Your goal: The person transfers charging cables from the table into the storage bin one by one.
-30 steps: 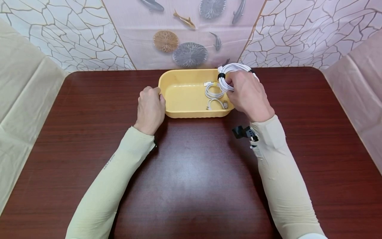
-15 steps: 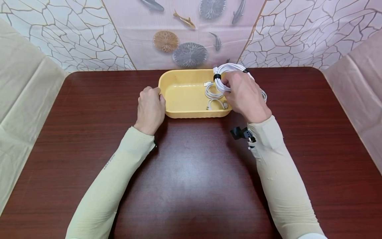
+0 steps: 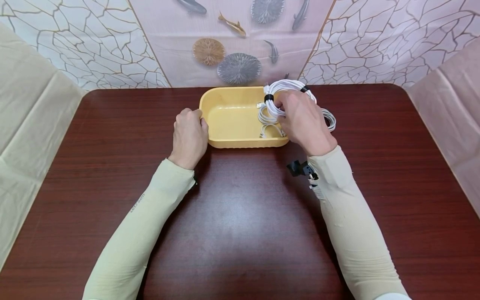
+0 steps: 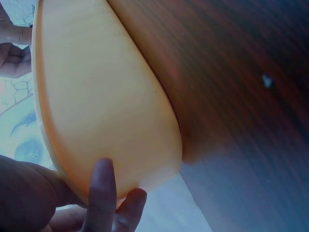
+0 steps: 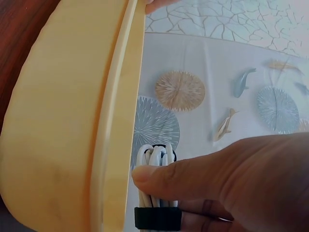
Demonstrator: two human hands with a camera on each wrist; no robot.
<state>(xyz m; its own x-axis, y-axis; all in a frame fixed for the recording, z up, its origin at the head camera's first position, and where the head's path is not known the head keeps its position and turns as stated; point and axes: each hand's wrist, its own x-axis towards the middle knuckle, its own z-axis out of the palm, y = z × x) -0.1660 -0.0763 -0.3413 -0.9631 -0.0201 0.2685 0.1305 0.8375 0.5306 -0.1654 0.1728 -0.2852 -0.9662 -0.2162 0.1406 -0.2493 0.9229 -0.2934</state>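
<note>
A yellow plastic bin stands at the back middle of the table, and my left hand grips its left rim. In the left wrist view, fingers of that hand lie against the bin's outer wall. My right hand pinches a thick coiled white cable with black straps, above the bin's right end. The right wrist view shows the thumb pressed on the coil's strands. Inside the bin lie a small coiled white cable and a short white cable, partly covered by the right hand.
Another white coil shows on the table just right of the right hand, partly hidden by it. The dark wood table reaches a patterned cloth backdrop behind the bin. A black camera mount sits on the right wrist.
My right hand has moved a little left with the thick coiled cable, further over the bin. More of the coil on the table shows now. The left hand and the bin stay put.
</note>
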